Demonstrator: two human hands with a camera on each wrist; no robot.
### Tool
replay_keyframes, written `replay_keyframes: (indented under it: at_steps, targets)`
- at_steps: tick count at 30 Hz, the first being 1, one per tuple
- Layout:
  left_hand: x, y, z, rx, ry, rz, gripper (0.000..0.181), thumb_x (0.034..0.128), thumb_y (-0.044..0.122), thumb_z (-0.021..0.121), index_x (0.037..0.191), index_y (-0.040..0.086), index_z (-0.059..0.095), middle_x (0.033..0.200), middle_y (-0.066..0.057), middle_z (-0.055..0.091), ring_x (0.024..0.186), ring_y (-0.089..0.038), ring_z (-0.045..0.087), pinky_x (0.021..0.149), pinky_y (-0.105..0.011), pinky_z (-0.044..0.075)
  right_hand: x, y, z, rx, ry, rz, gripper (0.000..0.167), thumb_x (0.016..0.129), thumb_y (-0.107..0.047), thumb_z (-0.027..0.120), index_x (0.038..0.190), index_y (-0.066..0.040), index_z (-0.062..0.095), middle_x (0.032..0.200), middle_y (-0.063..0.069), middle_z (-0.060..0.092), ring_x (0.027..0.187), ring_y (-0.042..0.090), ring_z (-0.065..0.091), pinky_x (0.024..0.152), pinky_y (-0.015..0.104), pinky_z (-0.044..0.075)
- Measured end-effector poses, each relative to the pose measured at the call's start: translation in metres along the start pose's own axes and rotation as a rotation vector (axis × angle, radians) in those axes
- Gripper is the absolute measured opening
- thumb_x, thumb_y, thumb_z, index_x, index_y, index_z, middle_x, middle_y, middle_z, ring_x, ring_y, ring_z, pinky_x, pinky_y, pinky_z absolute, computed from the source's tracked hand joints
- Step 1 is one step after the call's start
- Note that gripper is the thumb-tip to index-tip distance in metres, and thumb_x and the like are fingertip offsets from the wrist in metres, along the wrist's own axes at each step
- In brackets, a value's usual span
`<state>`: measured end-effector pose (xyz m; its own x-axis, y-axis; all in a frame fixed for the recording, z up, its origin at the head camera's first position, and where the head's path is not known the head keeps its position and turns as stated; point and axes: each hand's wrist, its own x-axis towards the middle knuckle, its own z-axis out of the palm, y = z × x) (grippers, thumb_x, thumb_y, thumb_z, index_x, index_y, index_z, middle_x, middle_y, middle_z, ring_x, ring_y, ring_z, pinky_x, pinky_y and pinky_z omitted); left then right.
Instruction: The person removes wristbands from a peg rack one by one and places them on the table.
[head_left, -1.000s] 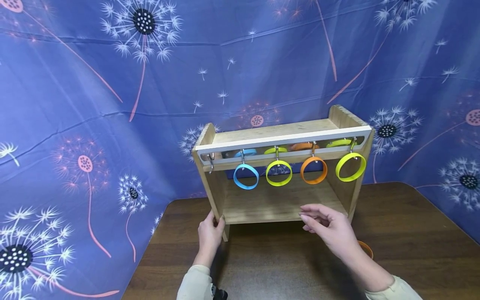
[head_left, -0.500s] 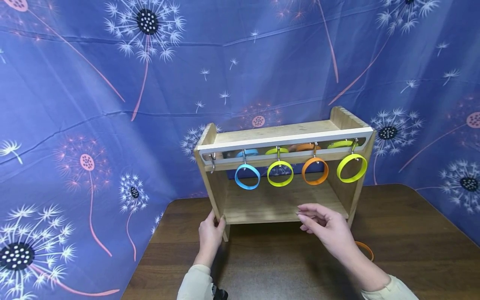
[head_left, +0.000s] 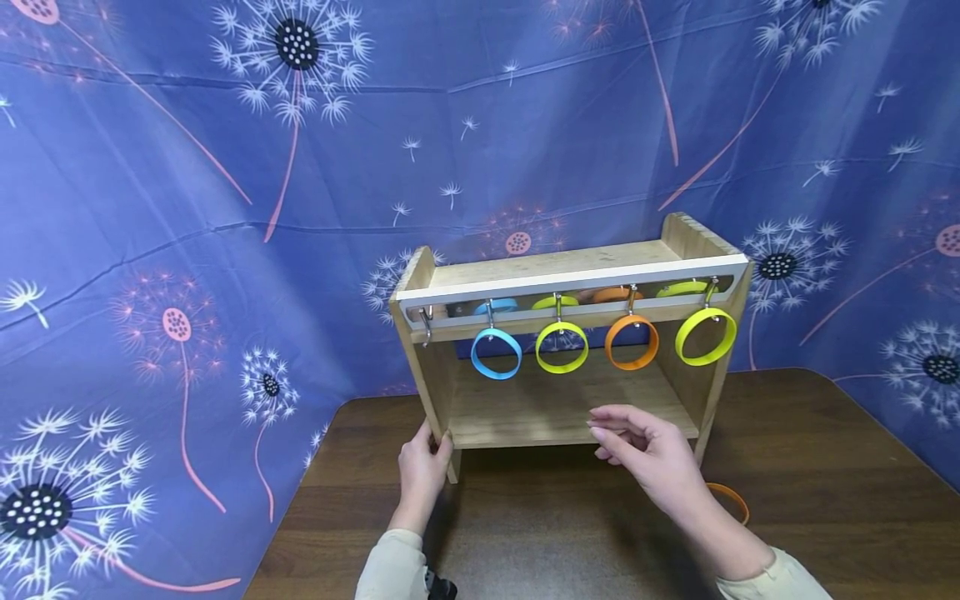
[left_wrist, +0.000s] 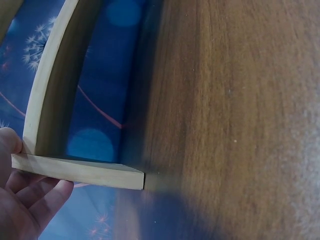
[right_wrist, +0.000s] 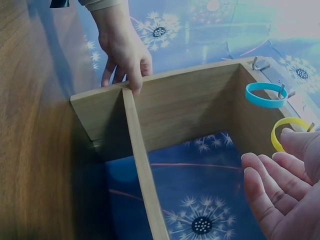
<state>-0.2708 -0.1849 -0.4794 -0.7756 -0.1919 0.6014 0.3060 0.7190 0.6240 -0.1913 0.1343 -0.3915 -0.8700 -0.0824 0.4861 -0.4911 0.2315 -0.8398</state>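
In the head view, my left hand (head_left: 422, 475) grips the lower left edge of a small wooden shelf (head_left: 525, 408), thumb in front and fingers behind the side panel. The left wrist view shows the fingers (left_wrist: 50, 200) against that panel. My right hand (head_left: 648, 458) hovers before the lower board, fingers loosely bent, with nothing in it. Above it, thin bands hang from hooks on the shelf's front rail (head_left: 570, 279): a blue band (head_left: 498, 377), a yellow-green band (head_left: 562, 370), an orange band (head_left: 632, 367) and, at the right, another yellow-green band (head_left: 701, 362).
A metal hook (head_left: 427, 325) sits at the rail's left end. Another orange band (head_left: 742, 504) lies on the brown table (head_left: 825, 475), partly hidden behind my right forearm. A blue dandelion-print cloth (head_left: 337, 192) hangs behind the shelf.
My right hand has drifted slightly left, uncovering more of the orange band on the table. The left hand keeps its grip, and the hanging bands stay on their hooks.
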Motion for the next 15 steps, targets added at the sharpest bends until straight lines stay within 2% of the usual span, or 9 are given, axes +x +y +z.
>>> replay_keyframes:
  at_steps: [15]
  targets:
    - [0.0003,0.0003,-0.0009,-0.005,-0.008,-0.004,0.007,0.0817,0.012,0.069,0.082,0.015,0.063,0.063,0.005,0.065,0.057,-0.018,0.057,0.058,-0.040,0.046,0.0052,-0.0048,0.0042,0.014,-0.024,-0.015,0.023,0.091,-0.008,0.067,0.114,-0.003,0.066,0.098,0.009,0.072,0.071,0.019,0.069,0.064,0.031,0.055]
